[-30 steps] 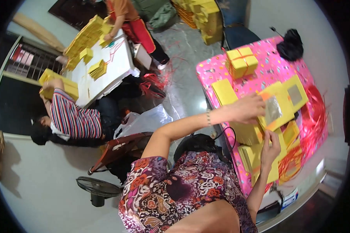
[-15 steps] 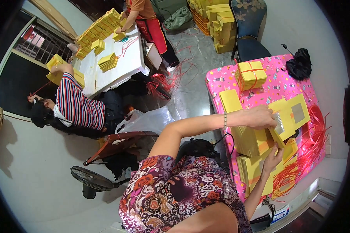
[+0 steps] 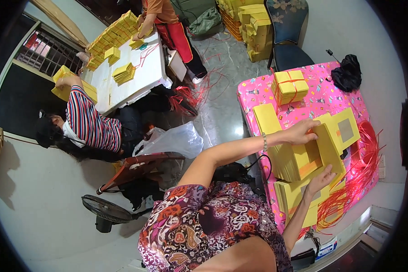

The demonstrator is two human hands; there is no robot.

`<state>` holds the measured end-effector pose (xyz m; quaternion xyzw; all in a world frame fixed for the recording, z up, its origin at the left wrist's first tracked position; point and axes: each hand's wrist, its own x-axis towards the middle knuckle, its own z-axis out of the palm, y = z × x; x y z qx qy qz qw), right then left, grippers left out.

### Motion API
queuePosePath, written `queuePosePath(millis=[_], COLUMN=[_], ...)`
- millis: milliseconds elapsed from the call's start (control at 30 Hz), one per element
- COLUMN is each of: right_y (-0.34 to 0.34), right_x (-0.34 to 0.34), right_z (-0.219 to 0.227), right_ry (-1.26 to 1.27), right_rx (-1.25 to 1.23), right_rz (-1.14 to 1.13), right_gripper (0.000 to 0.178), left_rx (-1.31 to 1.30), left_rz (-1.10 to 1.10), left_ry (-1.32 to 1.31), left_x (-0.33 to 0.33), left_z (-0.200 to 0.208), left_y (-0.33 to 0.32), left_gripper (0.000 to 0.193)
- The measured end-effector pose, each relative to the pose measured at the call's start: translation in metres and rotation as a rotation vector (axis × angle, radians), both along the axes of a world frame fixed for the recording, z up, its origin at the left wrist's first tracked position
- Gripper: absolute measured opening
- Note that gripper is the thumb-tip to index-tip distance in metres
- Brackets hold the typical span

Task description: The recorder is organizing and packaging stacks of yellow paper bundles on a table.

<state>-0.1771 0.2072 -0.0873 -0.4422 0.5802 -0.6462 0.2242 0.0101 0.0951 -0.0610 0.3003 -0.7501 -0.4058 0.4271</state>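
A yellow paper bundle (image 3: 329, 147) stands tilted on edge between my hands. My left hand (image 3: 302, 132), with a beaded bracelet at the wrist, is closed on its upper left edge. At its lower edge my right hand (image 3: 321, 180) grips with thumb and fingers. Just left of it lies a thick stack of yellow paper (image 3: 288, 162) with an orange band. Another yellow stack (image 3: 283, 199) sits nearer to me, partly under my right hand. Beyond the bundle is a yellow piece with a grey square (image 3: 347, 129).
The pink patterned table (image 3: 254, 90) also holds a tied yellow block (image 3: 291, 84), a black bag (image 3: 347, 74) and red plastic strips (image 3: 365, 149). A blue chair (image 3: 290, 54) stands behind it. Two people work at a white table (image 3: 143, 86). A fan (image 3: 105, 211) stands behind me.
My left hand has drawn back to the left and up from the middle of the bundle to its edge. The bundle has tipped up. My right hand shifted slightly.
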Motion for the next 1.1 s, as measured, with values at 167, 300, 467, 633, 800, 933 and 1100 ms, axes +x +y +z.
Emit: queuePosePath(millis=[167, 300, 467, 633, 800, 933, 1100], right_y=[0.004, 0.008, -0.002, -0.011, -0.018, -0.017, -0.017], right_x=[-0.003, -0.003, 0.005, 0.005, 0.004, -0.008, -0.003], right_z=[-0.007, -0.006, -0.006, 0.024, 0.047, 0.037, 0.044], right_ry=[-0.029, 0.006, 0.258, 0.294, 0.219, -0.005, 0.034], right_rx=[-0.006, 0.014, -0.007, 0.012, -0.033, -0.104, -0.178], right_rz=[0.052, 0.067, -0.048, -0.036, -0.005, 0.048, 0.167], right_gripper=[0.027, 0.034, 0.033, 0.03, 0.027, 0.024, 0.035], left_rx=[0.019, 0.06, 0.245, 0.154, 0.066, -0.049, -0.084], left_rz=[0.028, 0.027, 0.08, 0.045, 0.067, 0.171, 0.151], left_ry=[-0.025, -0.007, 0.07, 0.167, 0.275, 0.123, 0.175], left_x=[0.002, 0.0, 0.005, 0.011, 0.01, 0.007, -0.003], left_z=[0.007, -0.001, -0.005, 0.024, 0.053, 0.053, 0.045], left_y=[0.007, 0.008, 0.004, -0.003, 0.001, 0.007, 0.014], left_gripper=[0.034, 0.03, 0.028, 0.023, 0.019, 0.05, 0.074])
